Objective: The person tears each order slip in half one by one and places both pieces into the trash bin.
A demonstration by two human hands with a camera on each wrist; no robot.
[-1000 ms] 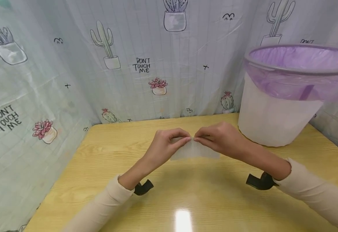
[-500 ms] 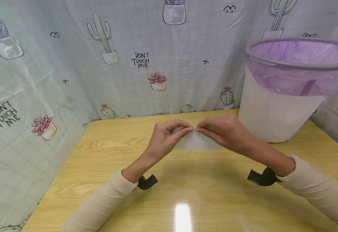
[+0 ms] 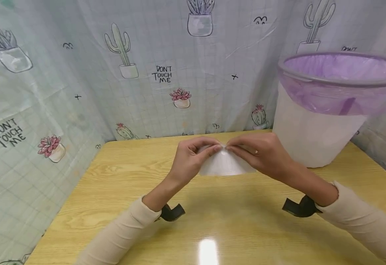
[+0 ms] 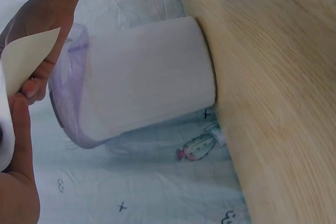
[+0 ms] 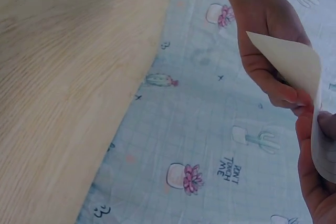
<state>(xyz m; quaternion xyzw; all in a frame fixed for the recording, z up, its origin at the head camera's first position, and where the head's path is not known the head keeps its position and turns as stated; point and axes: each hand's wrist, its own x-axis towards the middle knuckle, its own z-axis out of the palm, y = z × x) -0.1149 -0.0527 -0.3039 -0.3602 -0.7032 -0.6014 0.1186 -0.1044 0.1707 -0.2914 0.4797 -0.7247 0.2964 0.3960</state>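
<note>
A small white sheet of paper (image 3: 226,165) is held up above the table by both hands. My left hand (image 3: 189,158) pinches its upper edge between thumb and fingers. Close beside, my right hand (image 3: 264,152) pinches the same edge, the fingertips of both hands nearly meeting. Below the fingers the sheet spreads out and hangs down. In the left wrist view the paper (image 4: 31,56) bends in a curve between the hands. From the right wrist, the paper (image 5: 289,59) shows a pointed corner standing out past the left hand (image 5: 270,30).
A white bin (image 3: 312,129) with a purple bag liner (image 3: 328,97) over its rim stands at the back right of the wooden table (image 3: 120,184). A curtain (image 3: 140,106) printed with cacti hangs along the back and left. Black wrist mounts (image 3: 300,207) sit under both forearms.
Both hands have risen slightly relative to the table, still pinching the paper. More of the sheet's face now shows, fanned out below the fingers. The head view tipped and came back.
</note>
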